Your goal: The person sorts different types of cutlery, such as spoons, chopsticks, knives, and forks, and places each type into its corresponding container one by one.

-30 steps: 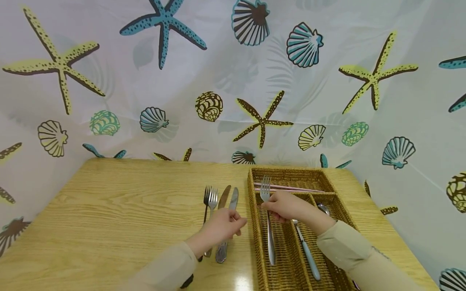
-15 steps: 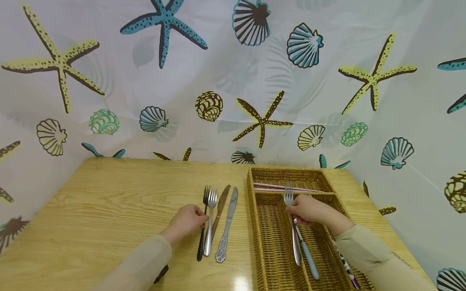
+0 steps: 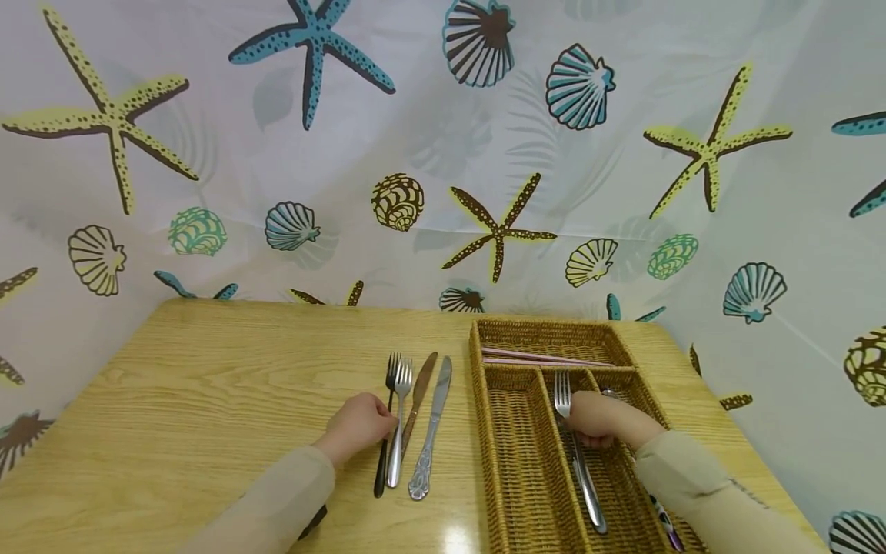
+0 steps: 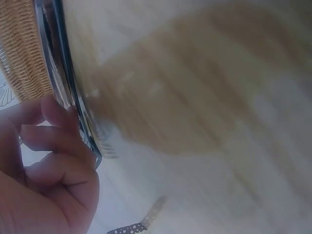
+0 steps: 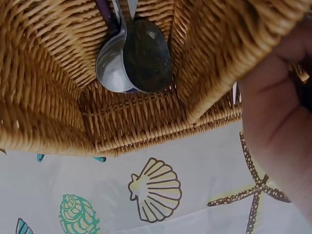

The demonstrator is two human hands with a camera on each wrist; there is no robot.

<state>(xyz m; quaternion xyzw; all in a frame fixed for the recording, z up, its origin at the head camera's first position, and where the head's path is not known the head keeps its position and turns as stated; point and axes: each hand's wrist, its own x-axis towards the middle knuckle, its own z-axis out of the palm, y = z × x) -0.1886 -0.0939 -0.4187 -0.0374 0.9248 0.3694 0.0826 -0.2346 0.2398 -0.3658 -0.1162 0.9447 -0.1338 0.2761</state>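
My right hand [image 3: 598, 418] holds a silver fork [image 3: 588, 485], tines pointing away, down in the middle compartment of a wicker cutlery tray [image 3: 484, 462]. The fork largely covers the blue-handled utensil there. In the right wrist view only part of the hand [image 5: 282, 117] shows, beyond a divider. My left hand [image 3: 358, 425] is on the table, thumb and fingertips pinching at a black fork [image 3: 381, 471]. Close beside lie another silver fork [image 3: 395, 462], a brown-handled knife [image 3: 421, 392] and an ornate silver knife [image 3: 434, 423]. In the left wrist view the curled fingers [image 4: 58, 141] touch the cutlery.
Pink chopsticks [image 3: 547, 357] lie in the tray's back compartment. Spoons [image 5: 146, 56] fill part of the right compartment, near a spotted handle with a purple end [image 3: 667, 527]. Patterned cloth [image 3: 388, 154] hangs behind the wooden table [image 3: 208, 400].
My right hand has carried the silver fork rightward across the tray and lowered it into the middle compartment. My left hand has shifted left from above the knives to the black fork.
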